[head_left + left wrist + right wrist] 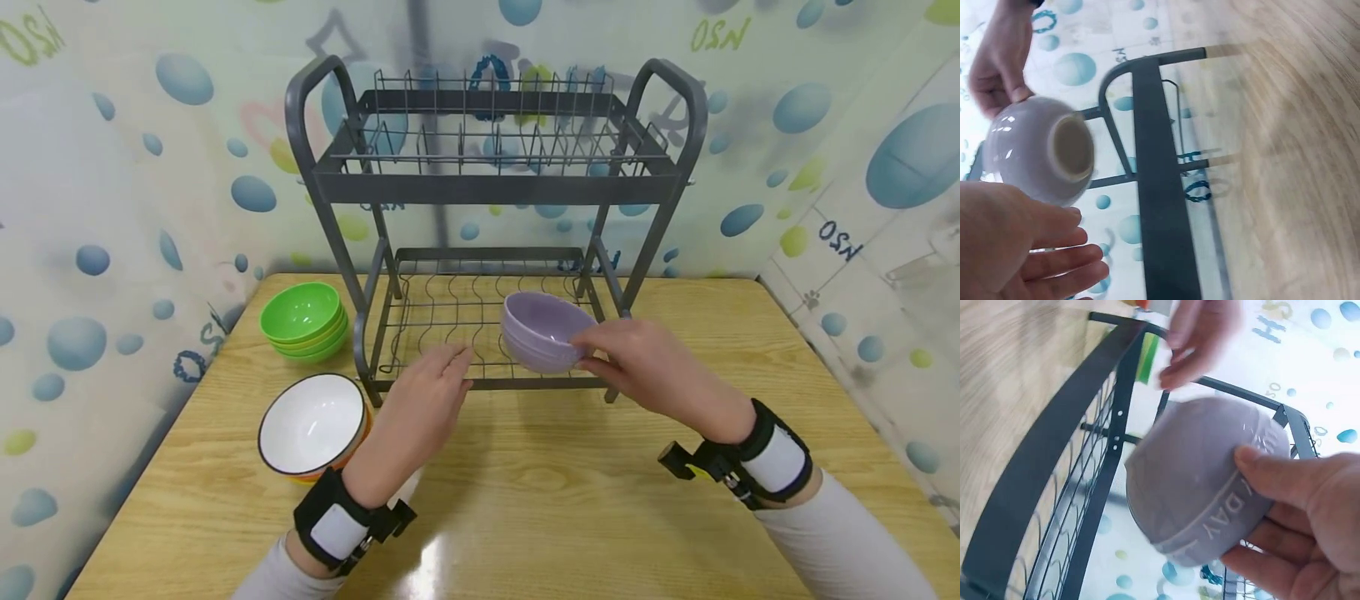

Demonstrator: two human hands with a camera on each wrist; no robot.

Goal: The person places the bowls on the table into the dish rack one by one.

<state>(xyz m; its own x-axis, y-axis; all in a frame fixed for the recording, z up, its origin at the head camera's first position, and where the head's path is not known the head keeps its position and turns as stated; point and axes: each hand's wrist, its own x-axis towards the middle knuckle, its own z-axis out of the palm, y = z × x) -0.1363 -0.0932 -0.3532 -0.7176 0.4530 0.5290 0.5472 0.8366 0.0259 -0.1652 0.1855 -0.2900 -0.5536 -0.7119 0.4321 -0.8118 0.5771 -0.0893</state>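
Observation:
A light purple bowl (542,329), tilted, is held over the front of the lower shelf of a dark grey two-tier dish rack (495,190). My right hand (651,367) pinches its right rim, thumb on one side and fingers on the other. Raised lettering shows on the bowl wall (1204,487) in the right wrist view. My left hand (429,398) holds nothing, left of the bowl by the rack's front bar, its fingers extended. In the left wrist view the bowl's round foot (1072,147) faces the camera, above the left fingers.
Stacked green bowls (303,321) stand on the wooden table (525,517) left of the rack. Nearer, a white bowl with a dark rim (311,423) sits on orange ware, partly behind my left forearm. The upper rack tier (487,102) has wire dividers. A patterned curtain (187,167) hangs behind.

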